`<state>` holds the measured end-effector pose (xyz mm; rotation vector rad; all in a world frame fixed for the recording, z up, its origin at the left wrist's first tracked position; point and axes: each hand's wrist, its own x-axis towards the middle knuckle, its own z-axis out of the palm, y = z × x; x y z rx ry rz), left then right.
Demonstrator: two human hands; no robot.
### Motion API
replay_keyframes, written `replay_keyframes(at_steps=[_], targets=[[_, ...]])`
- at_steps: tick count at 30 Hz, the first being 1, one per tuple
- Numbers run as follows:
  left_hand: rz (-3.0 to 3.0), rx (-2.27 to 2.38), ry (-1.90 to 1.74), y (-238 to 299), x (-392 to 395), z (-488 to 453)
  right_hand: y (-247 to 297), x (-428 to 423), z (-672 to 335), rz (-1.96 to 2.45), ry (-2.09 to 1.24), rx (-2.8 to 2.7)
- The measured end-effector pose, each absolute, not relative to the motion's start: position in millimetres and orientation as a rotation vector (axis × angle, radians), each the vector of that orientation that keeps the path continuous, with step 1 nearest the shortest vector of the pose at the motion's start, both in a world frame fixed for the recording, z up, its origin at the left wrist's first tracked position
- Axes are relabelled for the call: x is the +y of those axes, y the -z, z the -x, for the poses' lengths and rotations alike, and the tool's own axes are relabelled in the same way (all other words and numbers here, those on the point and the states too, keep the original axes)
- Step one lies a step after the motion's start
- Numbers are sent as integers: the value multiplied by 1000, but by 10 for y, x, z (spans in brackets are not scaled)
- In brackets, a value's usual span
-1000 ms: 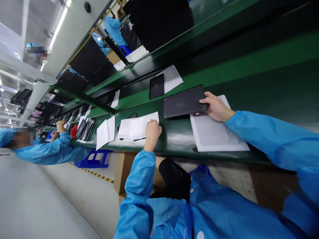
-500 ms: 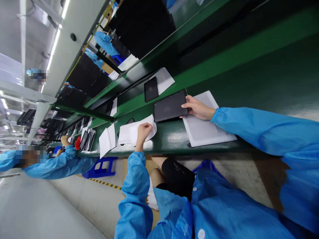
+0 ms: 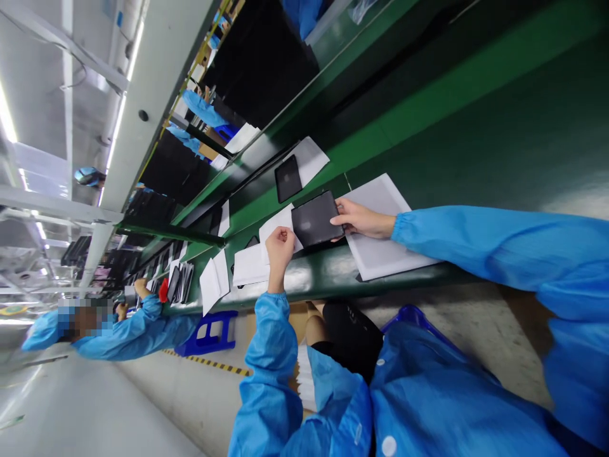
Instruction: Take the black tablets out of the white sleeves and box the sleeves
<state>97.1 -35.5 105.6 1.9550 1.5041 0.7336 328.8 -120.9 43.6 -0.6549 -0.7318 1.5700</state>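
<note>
My right hand [image 3: 364,219] grips the right end of a black tablet-like panel [image 3: 314,219], thumb on its upper face. The panel is held tilted above the bench edge. Its left end meets a white sheet [image 3: 273,222], perhaps a sleeve; whether it is inside or just against it, I cannot tell. My left hand [image 3: 280,251] is closed, pinching this sheet's near edge. Below and left of it lies a stack of white sheets or sleeves [image 3: 250,266], with a dark item partly hidden behind.
A large white sheet [image 3: 390,247] lies under my right forearm. Another black panel [image 3: 288,179] rests beside a white sheet [image 3: 311,158] farther back. Folded white sheets [image 3: 214,279] and upright dark panels [image 3: 183,282] stand left, near a co-worker in blue [image 3: 137,333]. A green post [image 3: 171,233] crosses there.
The panel has moved left and down with my right hand, up to the white sheet. My left hand has lifted that sheet from the stack, raising its flap. The view has shifted slightly.
</note>
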Motion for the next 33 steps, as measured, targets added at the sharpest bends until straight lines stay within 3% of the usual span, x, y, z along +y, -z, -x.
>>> replay_keyframes(at_steps=[5, 11, 17, 22, 26, 33], targets=[[-2009, 1153, -578, -1191, -530, -1339, -363, -1187, -3234, 659, -1517, -928], [-2089, 998, -645, -1183, -585, -1730, -351, -1110, -3381, 898, -1068, -1301], [-2047, 954, -655, -961, -343, -1892, -457, -1053, -3613, 983, -1302, -929], [-2377, 1371, -910, -705, 241, -1804, -368, -922, -3831, 1131, -1146, -743], [-2302, 1623, -864, -535, 673, -1681, -343, -927, -3951, 1236, -1139, -761], [-2207, 1485, -812, -351, 999, -1689, -641, -1503, -4518, 1385, -1406, -1139]])
